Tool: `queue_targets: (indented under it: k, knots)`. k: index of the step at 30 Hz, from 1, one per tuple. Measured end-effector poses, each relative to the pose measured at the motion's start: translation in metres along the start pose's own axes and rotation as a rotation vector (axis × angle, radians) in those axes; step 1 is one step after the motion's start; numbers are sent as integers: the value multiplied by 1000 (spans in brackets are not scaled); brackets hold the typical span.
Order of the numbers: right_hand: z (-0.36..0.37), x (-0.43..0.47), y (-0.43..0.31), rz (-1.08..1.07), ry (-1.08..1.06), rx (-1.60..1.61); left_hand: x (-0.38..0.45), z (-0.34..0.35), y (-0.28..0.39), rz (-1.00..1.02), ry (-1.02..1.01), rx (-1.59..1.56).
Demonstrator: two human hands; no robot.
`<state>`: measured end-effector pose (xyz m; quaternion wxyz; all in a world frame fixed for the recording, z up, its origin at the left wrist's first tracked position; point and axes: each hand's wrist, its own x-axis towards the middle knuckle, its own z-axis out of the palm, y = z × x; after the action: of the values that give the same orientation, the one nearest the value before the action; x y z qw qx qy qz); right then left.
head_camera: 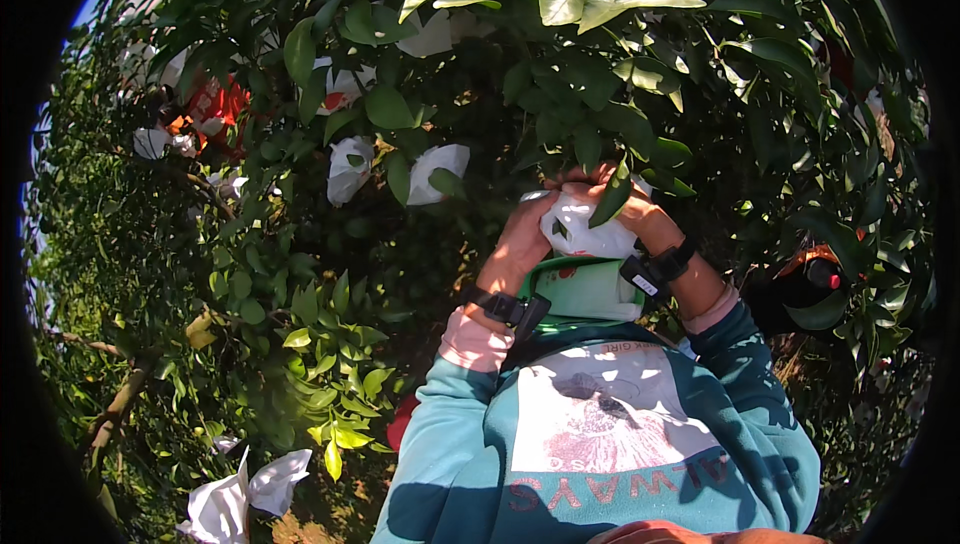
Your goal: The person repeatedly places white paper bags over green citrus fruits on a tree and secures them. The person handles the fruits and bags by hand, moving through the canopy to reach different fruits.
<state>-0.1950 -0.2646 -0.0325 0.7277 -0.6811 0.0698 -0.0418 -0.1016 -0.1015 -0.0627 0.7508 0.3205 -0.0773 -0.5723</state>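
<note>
My left hand [527,232] and my right hand [628,206] come together in front of my chest, under the leaves of a fruit tree. Between them is a white paper bag [589,233], crumpled, its upper end gripped by the fingers of both hands. Leaves hide some of the fingertips, and whatever the bag may contain is hidden. Just below the hands, a green pouch [541,285] at my front holds a stack of white paper bags [600,291]. Each wrist carries a black strapped device.
Among the branches hang more white paper bags [437,173], several of them to the left. A pair of white bags [225,503] shows at lower left. Bare branches [120,401] cross the left side. Dense leaves surround my arms. A red-and-orange patterned thing [217,109] shows through the foliage.
</note>
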Motion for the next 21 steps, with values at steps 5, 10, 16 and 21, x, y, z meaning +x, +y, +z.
queue_targets:
  k: [5, 10, 16, 21]
  knots:
    - [-10, -2, -3, -190, -233, 285, 2, -5, 6, -69, -110, 27]
    - [-22, 3, -3, -254, -329, 70, 0, 9, 17, -107, -60, 69]
    - [-30, 8, -3, -257, -339, -473, -8, 29, 19, -149, -166, -37]
    - [-14, -9, -6, -124, 18, -363, 0, 16, 16, -210, -101, -84]
